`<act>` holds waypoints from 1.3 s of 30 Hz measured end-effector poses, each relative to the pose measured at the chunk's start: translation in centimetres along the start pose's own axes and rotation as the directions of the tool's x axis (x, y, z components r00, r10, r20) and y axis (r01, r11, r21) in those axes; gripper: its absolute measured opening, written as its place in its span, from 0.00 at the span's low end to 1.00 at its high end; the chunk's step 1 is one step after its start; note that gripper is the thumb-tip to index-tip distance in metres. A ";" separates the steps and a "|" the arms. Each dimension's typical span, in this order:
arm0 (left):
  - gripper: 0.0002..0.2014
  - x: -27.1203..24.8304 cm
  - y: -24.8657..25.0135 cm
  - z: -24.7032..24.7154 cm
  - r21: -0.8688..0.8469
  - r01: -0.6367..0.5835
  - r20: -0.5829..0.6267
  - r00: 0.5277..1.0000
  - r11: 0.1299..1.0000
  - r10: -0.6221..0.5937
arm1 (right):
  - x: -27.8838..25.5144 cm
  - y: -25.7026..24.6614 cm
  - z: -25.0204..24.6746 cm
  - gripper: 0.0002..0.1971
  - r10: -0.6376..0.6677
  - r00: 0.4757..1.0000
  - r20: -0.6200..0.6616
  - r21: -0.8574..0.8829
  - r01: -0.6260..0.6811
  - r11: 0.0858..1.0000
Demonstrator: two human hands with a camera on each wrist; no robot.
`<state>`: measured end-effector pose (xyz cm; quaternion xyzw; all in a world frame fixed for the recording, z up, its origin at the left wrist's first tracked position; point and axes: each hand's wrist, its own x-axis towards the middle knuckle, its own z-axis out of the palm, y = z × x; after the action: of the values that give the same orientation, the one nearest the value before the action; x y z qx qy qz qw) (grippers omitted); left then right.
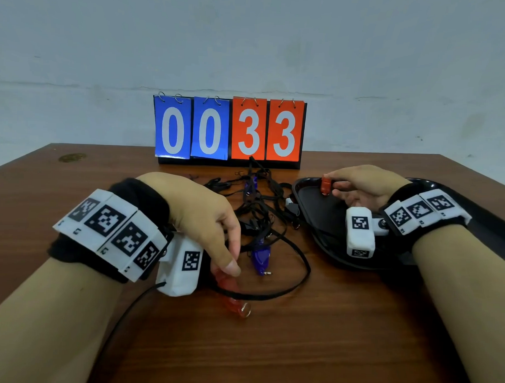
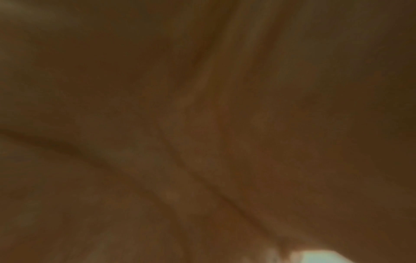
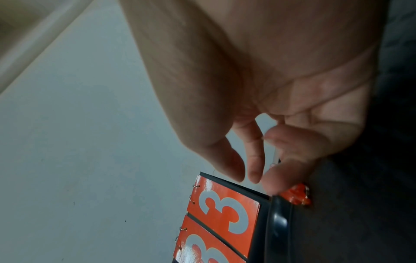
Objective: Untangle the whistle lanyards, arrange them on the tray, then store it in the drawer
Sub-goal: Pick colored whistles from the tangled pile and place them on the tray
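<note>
A tangle of black lanyards [image 1: 259,208] lies mid-table with a purple whistle [image 1: 260,257] at its near end, another purple one [image 1: 251,185] farther back and a pale whistle [image 1: 292,205] by the tray. My left hand [image 1: 228,265] curls down at the tangle's near side and pinches the top of a clear red whistle [image 1: 234,302], whose ring touches the table; a lanyard loop [image 1: 302,276] runs off to the right. My right hand [image 1: 332,181] pinches a second red whistle [image 1: 326,186] over the black tray [image 1: 316,219]; its fingertips [image 3: 272,185] touch that red whistle [image 3: 297,195]. The left wrist view is a dark brown blur.
A flip scoreboard [image 1: 230,130] reading 0033 stands at the table's back edge against the pale wall, just behind the tangle; its orange cards [image 3: 225,208] show beside the tray rim [image 3: 279,222]. Brown wooden tabletop [image 1: 297,350] stretches toward me.
</note>
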<state>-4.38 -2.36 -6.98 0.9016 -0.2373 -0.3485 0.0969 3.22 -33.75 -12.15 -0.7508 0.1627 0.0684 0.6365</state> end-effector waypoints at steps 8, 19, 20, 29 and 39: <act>0.18 -0.1 0.3 0.1 0.011 0.045 0.049 0.998 0.999 -0.045 | -0.5 -0.5 0.2 0.10 -0.016 1.000 -0.010 -0.038 0.015 0.999; 0.15 0.0 0.5 0.1 0.051 0.052 0.005 0.999 0.997 -0.053 | -0.6 -0.6 0.2 0.12 -0.006 0.999 0.036 -0.026 0.007 1.000; 0.14 0.0 0.4 0.1 0.045 0.045 -0.008 0.999 0.998 -0.045 | -0.7 -0.6 0.3 0.11 -0.007 0.999 0.035 -0.028 0.008 1.000; 0.10 0.2 -0.4 -0.2 -0.114 -0.193 -0.240 0.957 0.975 0.161 | -1.2 -1.1 0.3 0.08 -0.084 0.996 0.038 -0.025 0.085 0.996; 0.10 1.0 -0.8 -0.5 -0.248 -0.439 -0.625 0.754 0.864 0.203 | -5.2 -2.7 2.2 0.11 -0.237 0.910 0.339 -0.011 0.256 0.967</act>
<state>-3.16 -2.13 -7.46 0.8717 -0.2785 -0.0740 0.3963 -0.56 -30.41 -8.42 -0.7599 -0.0458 0.1184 0.6376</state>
